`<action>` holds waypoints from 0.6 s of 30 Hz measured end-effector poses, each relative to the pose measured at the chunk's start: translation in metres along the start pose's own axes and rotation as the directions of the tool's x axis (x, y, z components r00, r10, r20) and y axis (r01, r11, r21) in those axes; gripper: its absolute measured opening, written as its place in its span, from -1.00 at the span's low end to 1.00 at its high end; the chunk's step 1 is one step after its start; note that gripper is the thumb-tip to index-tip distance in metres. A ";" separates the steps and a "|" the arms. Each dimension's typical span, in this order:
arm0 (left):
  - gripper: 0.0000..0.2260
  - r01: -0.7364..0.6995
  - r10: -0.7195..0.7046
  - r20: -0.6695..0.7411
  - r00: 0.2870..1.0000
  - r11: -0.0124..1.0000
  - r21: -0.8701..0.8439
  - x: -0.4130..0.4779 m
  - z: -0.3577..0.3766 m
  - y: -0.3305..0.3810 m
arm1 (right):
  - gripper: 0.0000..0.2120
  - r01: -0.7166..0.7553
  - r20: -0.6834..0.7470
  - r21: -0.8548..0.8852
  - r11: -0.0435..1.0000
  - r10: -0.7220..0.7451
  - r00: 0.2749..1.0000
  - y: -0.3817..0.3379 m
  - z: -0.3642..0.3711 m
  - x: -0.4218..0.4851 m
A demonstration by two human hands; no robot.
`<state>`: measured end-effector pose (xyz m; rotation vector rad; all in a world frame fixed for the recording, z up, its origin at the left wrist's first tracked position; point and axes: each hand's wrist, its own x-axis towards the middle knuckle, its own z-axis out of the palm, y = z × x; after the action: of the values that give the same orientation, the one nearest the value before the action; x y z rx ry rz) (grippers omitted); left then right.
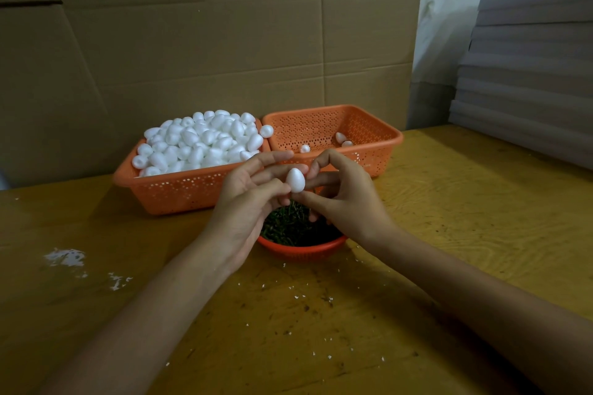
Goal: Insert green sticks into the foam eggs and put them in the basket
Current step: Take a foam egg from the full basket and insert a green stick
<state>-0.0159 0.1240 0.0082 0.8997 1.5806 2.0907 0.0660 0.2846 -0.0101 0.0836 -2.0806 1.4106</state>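
Observation:
A white foam egg (295, 180) is held upright between both hands, above a small round orange bowl (301, 250) of green sticks (288, 224). My left hand (250, 199) pinches the egg's left side with thumb and fingers. My right hand (343, 199) touches its right side and base with curled fingers; any stick there is hidden. Behind, the left orange basket (179, 189) is heaped with plain foam eggs (202, 141). The right orange basket (369, 138) holds three eggs (340, 137).
White foam crumbs (65, 257) lie on the wooden table (449, 218) at the left and in front of the bowl. Cardboard sheets (192, 42) stand behind the baskets. A stack of grey foam sheets (526, 80) rests at the back right.

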 end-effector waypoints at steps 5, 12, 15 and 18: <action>-0.69 0.017 -0.019 -0.058 0.998 0.999 -0.030 0.001 0.001 -0.002 | -0.71 -0.029 0.004 -0.020 0.999 0.029 1.000 -0.002 -0.003 0.000; -0.70 -0.020 0.023 -0.257 0.966 1.000 0.016 0.000 0.007 -0.004 | -0.79 -0.079 -0.060 0.051 0.996 0.082 0.995 -0.006 -0.018 0.012; -0.83 -0.112 0.170 -0.226 0.959 0.962 0.247 -0.006 0.013 -0.007 | -0.82 -0.114 -0.172 0.059 0.992 0.122 0.978 -0.003 -0.038 0.021; -0.95 -0.327 0.381 0.030 0.924 0.748 0.578 -0.017 0.024 -0.010 | -0.86 -0.122 -0.276 -0.014 0.992 0.113 0.955 0.008 -0.059 0.029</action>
<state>0.0114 0.1333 -0.0014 1.4216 2.3134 1.9126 0.0661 0.3467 0.0130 -0.2406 -1.9014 1.3720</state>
